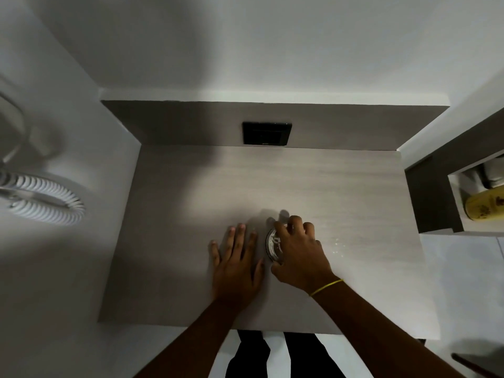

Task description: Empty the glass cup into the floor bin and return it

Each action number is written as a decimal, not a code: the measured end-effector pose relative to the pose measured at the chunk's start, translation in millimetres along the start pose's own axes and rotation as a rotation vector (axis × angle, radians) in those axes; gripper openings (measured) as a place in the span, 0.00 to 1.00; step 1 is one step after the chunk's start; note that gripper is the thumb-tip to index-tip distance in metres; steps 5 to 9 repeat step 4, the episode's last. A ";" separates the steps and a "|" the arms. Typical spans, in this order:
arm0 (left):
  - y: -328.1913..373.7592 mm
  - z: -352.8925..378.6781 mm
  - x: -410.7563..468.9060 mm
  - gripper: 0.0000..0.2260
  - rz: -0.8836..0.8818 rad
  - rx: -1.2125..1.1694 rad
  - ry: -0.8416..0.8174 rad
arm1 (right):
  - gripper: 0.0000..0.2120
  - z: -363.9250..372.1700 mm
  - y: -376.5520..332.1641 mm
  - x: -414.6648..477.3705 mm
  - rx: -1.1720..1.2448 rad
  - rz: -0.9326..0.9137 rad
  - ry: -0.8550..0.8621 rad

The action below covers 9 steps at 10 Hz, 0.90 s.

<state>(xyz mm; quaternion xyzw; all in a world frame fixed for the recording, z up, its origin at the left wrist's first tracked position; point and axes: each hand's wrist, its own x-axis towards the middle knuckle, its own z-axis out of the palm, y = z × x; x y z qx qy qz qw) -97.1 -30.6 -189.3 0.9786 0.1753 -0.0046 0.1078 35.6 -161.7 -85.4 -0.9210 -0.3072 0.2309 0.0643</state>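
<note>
A clear glass cup (272, 242) stands upright on the pale wooden desk (341, 186), seen from above. My right hand (298, 252) is wrapped around the cup from the right, fingers curled over its far rim, and covers most of it. My left hand (236, 257) lies flat on the desk just left of the cup, fingers spread, holding nothing. Something pale shows inside the cup, too small to name. No floor bin is in view.
A black socket plate (267, 133) sits in the desk's back panel. A white fan (41, 197) stands at the left. At the right, a shelf unit (436, 192) holds a yellow bottle (485, 205). Small wet spots (338, 245) glint right of my hand.
</note>
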 end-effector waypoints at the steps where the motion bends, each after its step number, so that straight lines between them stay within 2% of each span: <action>1: -1.7 3.2 0.0 0.32 0.001 0.004 0.012 | 0.48 3.0 -2.5 0.9 -0.018 -0.022 -0.001; 9: 3.9 -7.6 -0.3 0.32 -0.005 0.009 -0.023 | 0.48 1.8 -1.6 -5.3 -0.069 -0.030 0.042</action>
